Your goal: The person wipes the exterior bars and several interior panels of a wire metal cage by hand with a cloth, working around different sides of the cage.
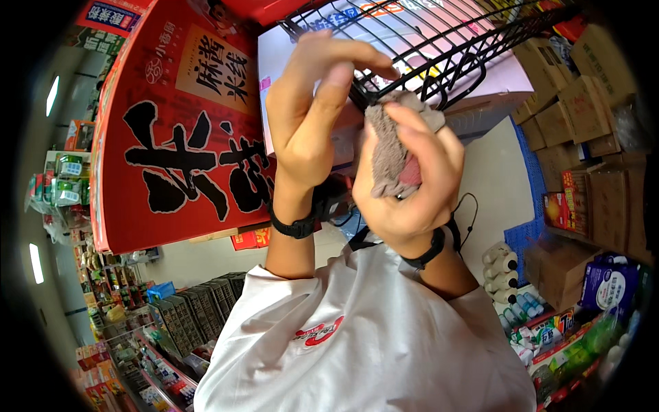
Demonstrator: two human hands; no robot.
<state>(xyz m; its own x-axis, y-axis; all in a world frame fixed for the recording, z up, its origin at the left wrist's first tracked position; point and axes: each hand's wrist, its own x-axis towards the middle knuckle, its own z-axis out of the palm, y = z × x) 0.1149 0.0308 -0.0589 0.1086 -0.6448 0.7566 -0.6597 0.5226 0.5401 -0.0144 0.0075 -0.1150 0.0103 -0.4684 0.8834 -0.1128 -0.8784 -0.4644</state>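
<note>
A black wire rack [437, 46] with looped hooks on its front edge spans the top of the view. My right hand [417, 175] is closed around a crumpled grey-brown cloth [386, 149], which has a pink-red patch, and the cloth touches the rack's corner. Just left of it my left hand [314, 103] is raised with bent fingers, the fingertips at the rack's left end; it holds nothing that I can see. Both wrists wear black straps. A light purple printed box [484, 103] lies behind and under the wire.
A large red printed carton [180, 154] stands close on the left. Brown cardboard boxes [587, 108] are stacked at the right, by a blue mat [530, 180]. Packed store shelves [118, 309] are at lower left, and bagged goods [551, 335] at lower right.
</note>
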